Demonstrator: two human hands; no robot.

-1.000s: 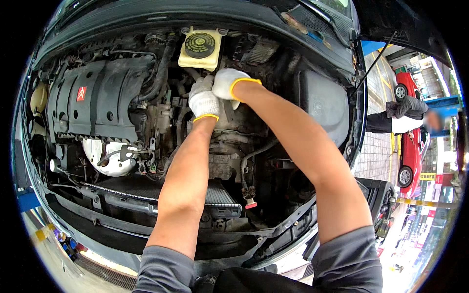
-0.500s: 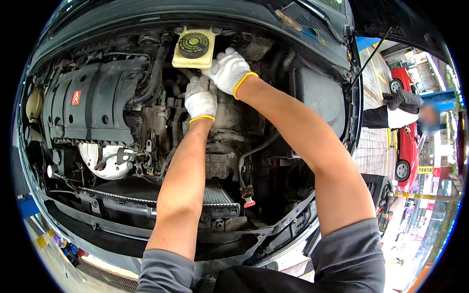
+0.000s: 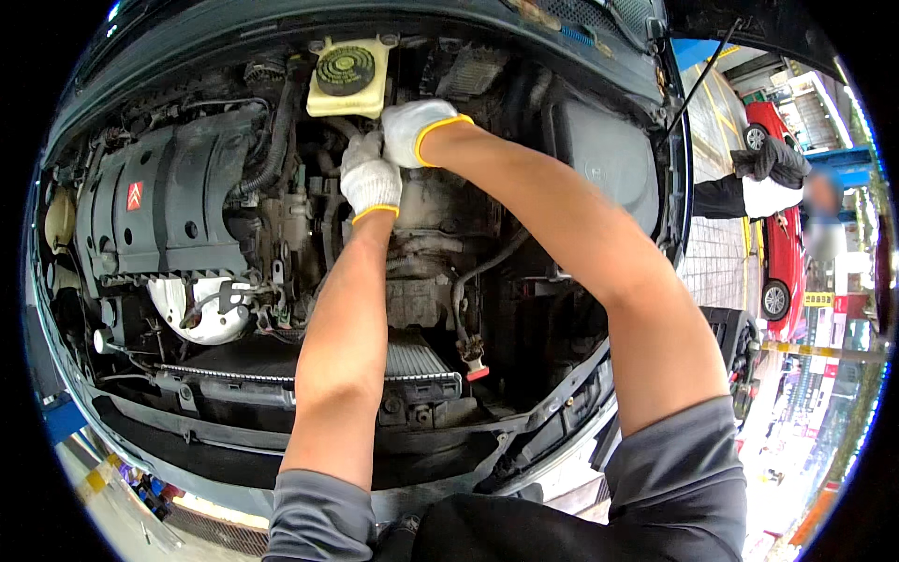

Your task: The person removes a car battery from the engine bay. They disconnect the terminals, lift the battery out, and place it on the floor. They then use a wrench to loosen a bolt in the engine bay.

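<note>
Both my hands wear white knit gloves with yellow cuffs and work close together in a car's engine bay. Just below a pale yellow fluid reservoir [image 3: 373,99] with a round black cap [image 3: 345,71] is my left hand [image 3: 370,176], its fingers drawn together and pointing away from me. My right hand [image 3: 412,133] sits against it, at the reservoir's lower right corner, with curled fingers bent down and largely hidden behind the back of the glove. Whatever lies between the fingers is out of sight. Dark hoses [image 3: 326,161] run beside my left hand.
A black engine cover [image 3: 169,192] lies to the left, a large dark box [image 3: 604,178] to the right. Nearer me are the radiator [image 3: 417,361] and a loose connector with a red end [image 3: 478,372]. Beyond the bay, a person [image 3: 763,192] stands by a red car [image 3: 785,272].
The view has shifted a little, moving the engine bay up and left. My right hand has rolled over and dropped slightly relative to the reservoir. My left hand stays just below it.
</note>
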